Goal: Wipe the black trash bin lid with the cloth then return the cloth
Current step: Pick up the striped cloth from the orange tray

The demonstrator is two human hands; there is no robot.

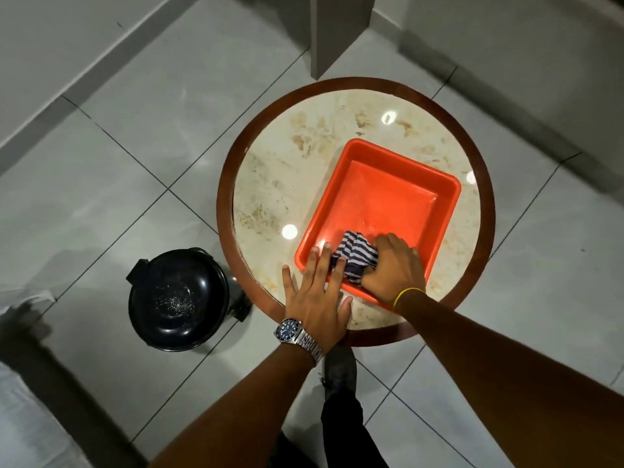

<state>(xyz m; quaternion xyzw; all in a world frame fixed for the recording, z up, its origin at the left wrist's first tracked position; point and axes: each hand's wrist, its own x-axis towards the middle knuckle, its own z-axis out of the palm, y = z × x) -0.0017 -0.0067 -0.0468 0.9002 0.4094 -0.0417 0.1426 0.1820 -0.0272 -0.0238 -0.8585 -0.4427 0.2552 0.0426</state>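
Note:
A black trash bin with a domed glossy lid (177,298) stands on the floor left of the round table; pale specks dot the lid's middle. On the table an orange tray (388,194) holds a blue-and-white striped cloth (354,256) in its near corner. My right hand (393,266) is closed around the cloth inside the tray. My left hand (315,295), with a wristwatch, lies flat with fingers spread on the tray's near-left rim and the tabletop, touching the cloth's edge.
The round marble-topped table (287,170) has a dark wooden rim. Grey floor tiles (135,163) surround it, with a wall base at the left and a pillar at the top. My leg and shoe (339,369) stand below the table edge.

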